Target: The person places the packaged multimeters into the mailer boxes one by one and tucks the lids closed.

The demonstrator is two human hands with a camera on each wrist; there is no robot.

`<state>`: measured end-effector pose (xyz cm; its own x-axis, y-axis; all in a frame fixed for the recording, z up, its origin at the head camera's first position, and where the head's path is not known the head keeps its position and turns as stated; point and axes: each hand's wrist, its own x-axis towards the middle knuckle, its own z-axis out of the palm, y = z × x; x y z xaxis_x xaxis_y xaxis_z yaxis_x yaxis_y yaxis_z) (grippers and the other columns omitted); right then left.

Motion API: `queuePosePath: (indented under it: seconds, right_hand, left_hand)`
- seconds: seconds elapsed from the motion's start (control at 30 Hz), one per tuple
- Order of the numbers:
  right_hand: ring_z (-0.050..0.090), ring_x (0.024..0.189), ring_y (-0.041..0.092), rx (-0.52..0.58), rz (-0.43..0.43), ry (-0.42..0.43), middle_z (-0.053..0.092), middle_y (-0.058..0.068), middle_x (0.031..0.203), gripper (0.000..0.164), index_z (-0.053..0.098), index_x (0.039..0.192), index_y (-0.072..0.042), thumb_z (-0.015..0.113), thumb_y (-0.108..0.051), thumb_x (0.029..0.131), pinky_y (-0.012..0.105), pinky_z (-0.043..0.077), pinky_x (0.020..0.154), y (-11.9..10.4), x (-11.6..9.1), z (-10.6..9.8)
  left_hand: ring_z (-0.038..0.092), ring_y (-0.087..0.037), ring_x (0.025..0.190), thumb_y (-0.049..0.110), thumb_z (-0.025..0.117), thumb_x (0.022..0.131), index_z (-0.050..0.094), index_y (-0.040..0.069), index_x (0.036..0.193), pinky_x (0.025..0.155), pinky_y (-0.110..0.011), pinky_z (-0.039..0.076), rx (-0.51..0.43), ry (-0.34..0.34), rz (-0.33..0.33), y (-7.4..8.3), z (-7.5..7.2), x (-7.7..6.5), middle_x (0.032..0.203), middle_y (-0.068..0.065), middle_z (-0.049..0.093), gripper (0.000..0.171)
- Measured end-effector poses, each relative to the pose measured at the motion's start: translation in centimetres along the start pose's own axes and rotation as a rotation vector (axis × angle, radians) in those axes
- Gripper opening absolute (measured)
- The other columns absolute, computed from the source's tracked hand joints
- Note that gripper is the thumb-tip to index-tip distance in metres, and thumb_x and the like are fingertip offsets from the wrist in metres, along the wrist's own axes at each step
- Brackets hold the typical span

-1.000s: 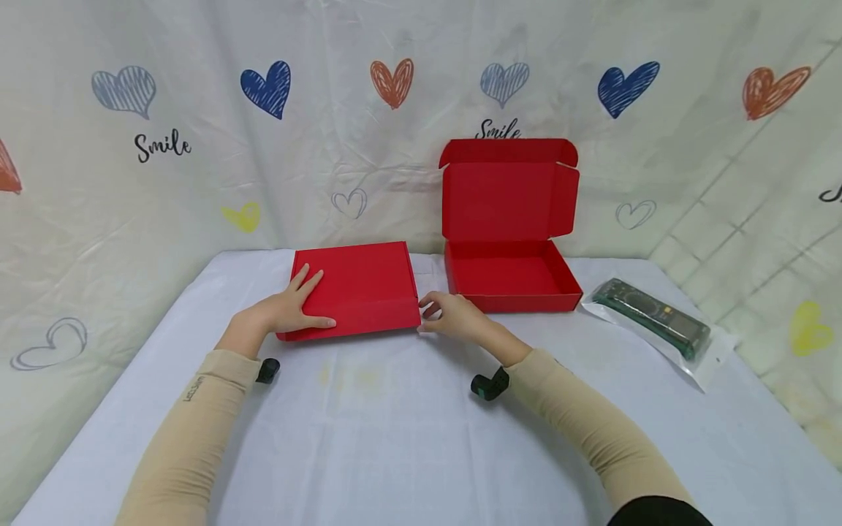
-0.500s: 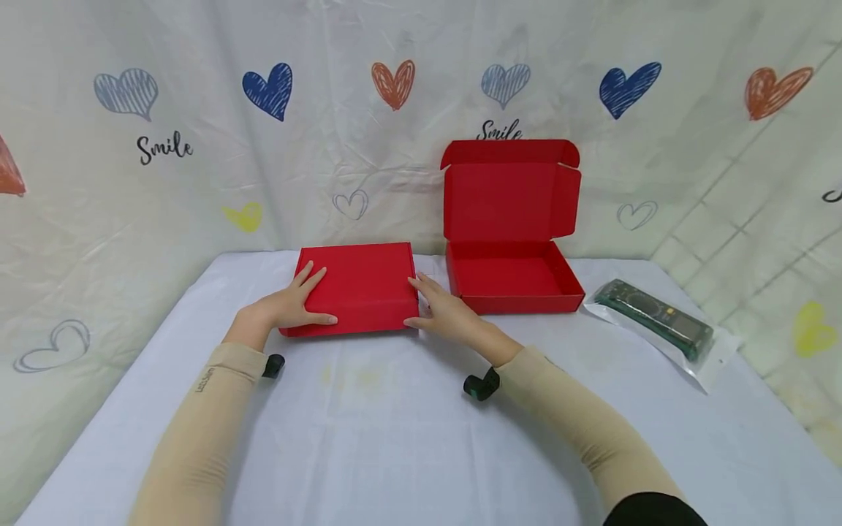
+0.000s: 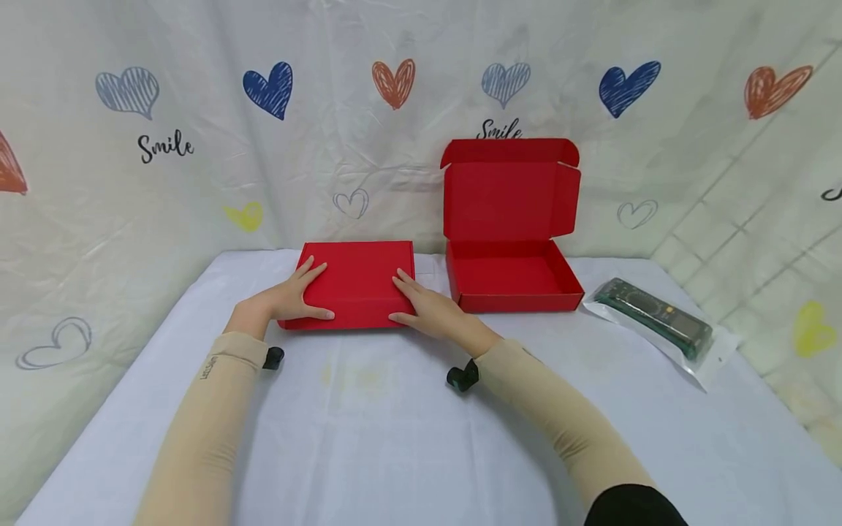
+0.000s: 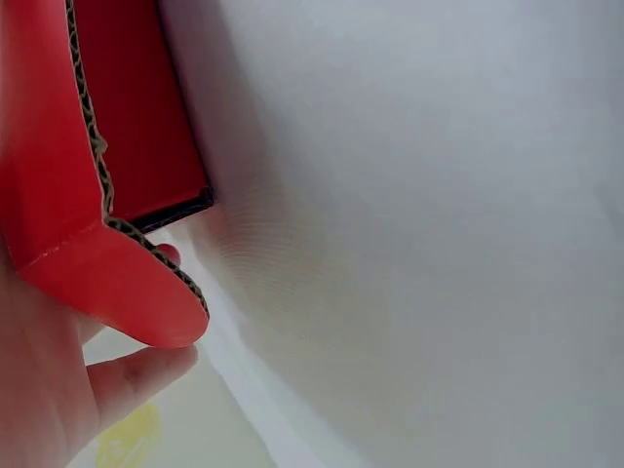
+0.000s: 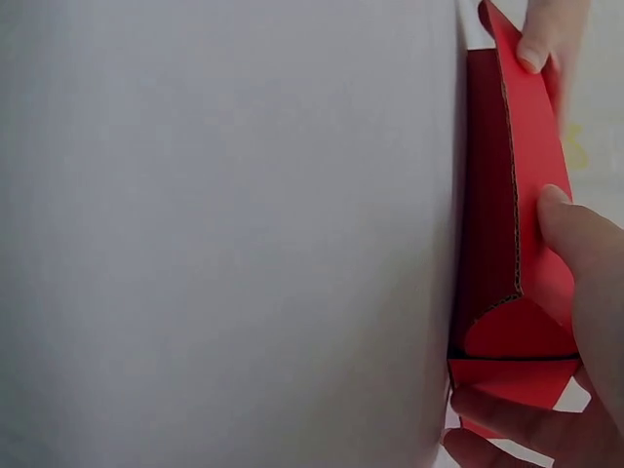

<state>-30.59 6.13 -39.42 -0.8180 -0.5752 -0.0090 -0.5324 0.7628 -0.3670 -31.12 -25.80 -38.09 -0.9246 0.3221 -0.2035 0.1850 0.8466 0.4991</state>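
Observation:
A red cardboard box point(image 3: 358, 274) with its lid lowered lies on the left half of the table. My left hand point(image 3: 283, 299), fingers spread, rests on the lid's left side, thumb near the front. My right hand point(image 3: 430, 310) lies over the right front corner. In the right wrist view its thumb presses the lid's front flap point(image 5: 536, 166), while the other fingers lie along the box's right side wall point(image 5: 512, 378). The left wrist view shows a rounded side tab point(image 4: 127, 283) of the flap sticking out beside the left hand point(image 4: 44, 375), and the front wall point(image 4: 141, 107) shows below the flap.
A second red box point(image 3: 520, 301) stands right of the first, its lid raised upright. Farther right lies a clear packet point(image 3: 658, 321) with a dark green item inside. A white cloth covers the table point(image 3: 368, 438), and a patterned curtain point(image 3: 316, 146) hangs behind.
My right hand has moved left, from beside the box's right edge onto its lid and front corner. The lid's front edge has dropped a little. My left hand has hardly moved.

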Motion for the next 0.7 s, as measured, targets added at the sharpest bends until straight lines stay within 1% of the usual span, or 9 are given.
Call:
queuePosePath:
  seconds: [0.13, 0.23, 0.37, 0.43, 0.5, 0.6, 0.63, 0.7]
  right_hand:
    - [0.029, 0.152, 0.025, -0.008, -0.015, 0.0, 0.01, -0.002, 0.172, 0.085, 0.02, 0.165, -0.015, 0.063, -0.049, 0.1, 0.043, 0.047, 0.108, 0.2, 0.2, 0.0]
    - [0.029, 0.152, 0.025, -0.003, -0.023, 0.012, 0.011, -0.001, 0.172, 0.086, 0.02, 0.165, -0.015, 0.063, -0.049, 0.1, 0.043, 0.047, 0.108, 0.4, 0.2, 0.0]
    - [0.028, 0.152, 0.024, -0.012, -0.007, 0.019, 0.011, -0.002, 0.172, 0.086, 0.02, 0.165, -0.015, 0.064, -0.048, 0.099, 0.043, 0.046, 0.108, 0.6, -0.1, 0.1]
    - [0.029, 0.152, 0.025, -0.013, -0.009, 0.011, 0.01, -0.002, 0.172, 0.086, 0.019, 0.165, -0.015, 0.064, -0.048, 0.1, 0.043, 0.046, 0.109, 0.6, -0.2, 0.1]
    - [0.029, 0.152, 0.026, -0.004, -0.015, 0.006, 0.01, -0.001, 0.172, 0.086, 0.019, 0.165, -0.015, 0.064, -0.048, 0.1, 0.044, 0.045, 0.109, 0.6, -0.2, 0.1]
    - [0.031, 0.151, 0.027, 0.007, -0.02, 0.0, 0.01, -0.002, 0.172, 0.086, 0.019, 0.165, -0.015, 0.064, -0.047, 0.1, 0.044, 0.045, 0.109, 0.4, -0.2, 0.2]
    - [0.031, 0.151, 0.027, 0.008, -0.018, -0.002, 0.01, -0.002, 0.172, 0.086, 0.019, 0.166, -0.015, 0.064, -0.047, 0.1, 0.044, 0.045, 0.109, 0.4, -0.2, 0.2]
    - [0.032, 0.151, 0.027, 0.004, -0.012, -0.005, 0.009, -0.002, 0.172, 0.086, 0.018, 0.166, -0.016, 0.064, -0.047, 0.1, 0.044, 0.046, 0.109, 0.2, -0.2, 0.2]
  left_hand:
    - [0.008, -0.05, 0.151, 0.054, 0.075, 0.088, 0.006, 0.016, 0.166, 0.111, -0.067, 0.033, 0.026, 0.014, 0.002, -0.2, 0.0, -0.2, 0.17, -0.016, -0.012, 0.111]
    - [0.011, -0.05, 0.151, 0.058, 0.074, 0.088, 0.007, 0.016, 0.166, 0.112, -0.067, 0.031, 0.043, 0.038, -0.005, -0.2, -0.2, -0.4, 0.17, -0.017, -0.009, 0.111]
    - [0.016, -0.047, 0.151, 0.064, 0.073, 0.086, 0.008, 0.016, 0.166, 0.113, -0.067, 0.03, 0.025, 0.08, -0.032, -0.4, -0.2, -0.9, 0.17, -0.019, -0.001, 0.114]
    - [0.02, -0.047, 0.15, 0.066, 0.073, 0.084, 0.01, 0.016, 0.166, 0.112, -0.067, 0.031, 0.024, 0.101, -0.059, -0.5, -0.2, -1.5, 0.17, -0.02, 0.007, 0.115]
    - [0.028, -0.046, 0.147, 0.066, 0.074, 0.083, 0.013, 0.015, 0.166, 0.11, -0.066, 0.035, 0.043, 0.128, -0.085, -0.7, -0.2, -2.3, 0.167, -0.022, 0.018, 0.115]
    - [0.041, -0.048, 0.138, 0.065, 0.075, 0.083, 0.019, 0.011, 0.164, 0.104, -0.066, 0.041, 0.082, 0.16, -0.114, -0.9, -0.1, -3.6, 0.158, -0.027, 0.036, 0.113]
    - [0.044, -0.049, 0.135, 0.065, 0.075, 0.083, 0.021, 0.01, 0.164, 0.102, -0.065, 0.043, 0.091, 0.169, -0.123, -0.9, -0.1, -3.9, 0.155, -0.027, 0.04, 0.112]
    - [0.047, -0.049, 0.132, 0.064, 0.075, 0.083, 0.023, 0.009, 0.163, 0.1, -0.065, 0.044, 0.098, 0.176, -0.132, -1.0, 0.1, -4.5, 0.151, -0.029, 0.044, 0.111]
